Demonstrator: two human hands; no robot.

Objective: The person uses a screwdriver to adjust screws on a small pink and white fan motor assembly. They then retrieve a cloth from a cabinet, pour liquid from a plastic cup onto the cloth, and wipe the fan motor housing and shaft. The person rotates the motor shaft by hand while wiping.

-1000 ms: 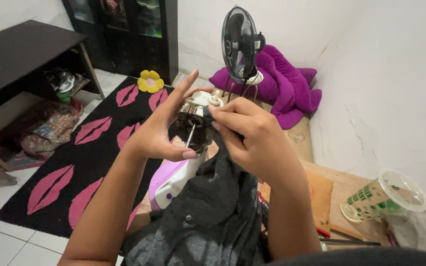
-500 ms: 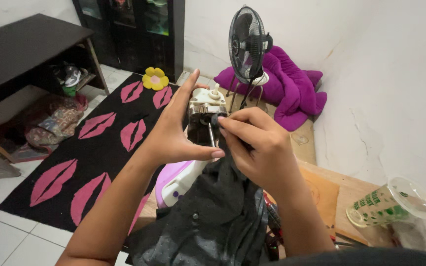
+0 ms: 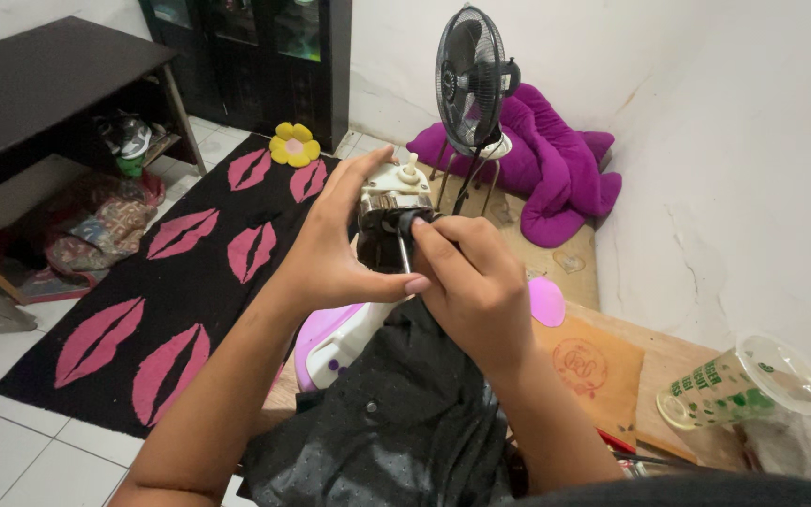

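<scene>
While the left hand (image 3: 335, 253) keeps cupping the small cream-and-black fan motor (image 3: 392, 211) mid-frame, the right hand (image 3: 471, 282) now pinches its thin metal shaft (image 3: 404, 252) tighter, and both hands sit lower than before.

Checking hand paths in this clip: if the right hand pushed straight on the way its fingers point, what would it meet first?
The right hand points up-left, its fingertips already at the motor's shaft. It would press into the motor at once, with the left hand cupping it behind. Depth is uncertain.
</scene>
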